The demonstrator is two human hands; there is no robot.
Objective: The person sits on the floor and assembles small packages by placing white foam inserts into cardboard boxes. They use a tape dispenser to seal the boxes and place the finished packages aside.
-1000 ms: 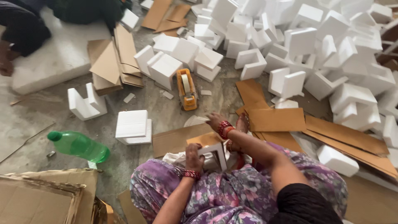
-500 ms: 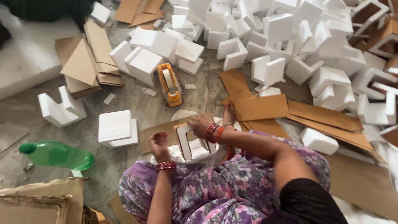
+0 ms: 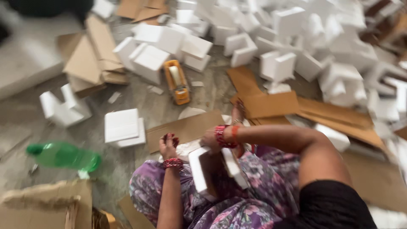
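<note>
**Ana:** Green plastic first: a bottle (image 3: pixel 63 155) lay on its side on the floor at far left, beside a torn cardboard box (image 3: pixel 46 205), well apart from the work.

**Ben:** Next across, a flat white foam block (image 3: pixel 123 127) sat alone on the floor, and above it an orange tape dispenser (image 3: pixel 178 82) lay near the stacked foam.

**Ana:** Then the left hand (image 3: pixel 168 144). It was loosely curled, fingers bent, resting by a sheet of cardboard (image 3: pixel 182 129). Whether it pinched anything, I couldn't tell through the blur.

**Ben:** And the foam piece (image 3: pixel 216 169) lay in the lap, on the purple floral cloth. The right hand (image 3: pixel 212 139) was closed over its upper end, likely steadying it there so it wouldn't slide off the knees.

**Ana:** Further right, flat cardboard strips (image 3: pixel 330 112) fanned over the floor, and a heap of white foam corners (image 3: pixel 296 42) filled the top right, probably piled within arm's reach.
</note>
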